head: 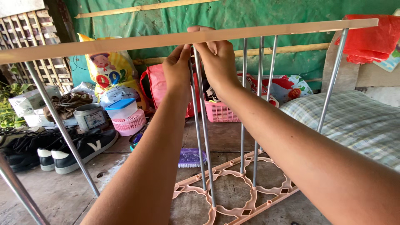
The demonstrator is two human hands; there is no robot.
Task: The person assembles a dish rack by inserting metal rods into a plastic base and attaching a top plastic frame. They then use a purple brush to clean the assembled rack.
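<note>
A long pale wooden slat [104, 43] runs across the upper view. Several thin metal rods [243, 125] rise from a peach plastic lattice panel [233, 175] on the floor toward the slat. My left hand [177, 68] pinches the top of a rod [198, 125] just below the slat. My right hand [216, 58] grips the slat from above with the fingers curled over it, beside the same rod's top.
Black and white shoes [79, 150] lie left on the concrete floor. Behind them stand a metal tin [89, 116], pink baskets [129, 123], a colourful bag [110, 68] and a purple brush [191, 158]. A checked cushion [358, 121] sits right. A slanted metal tube [62, 129] crosses left.
</note>
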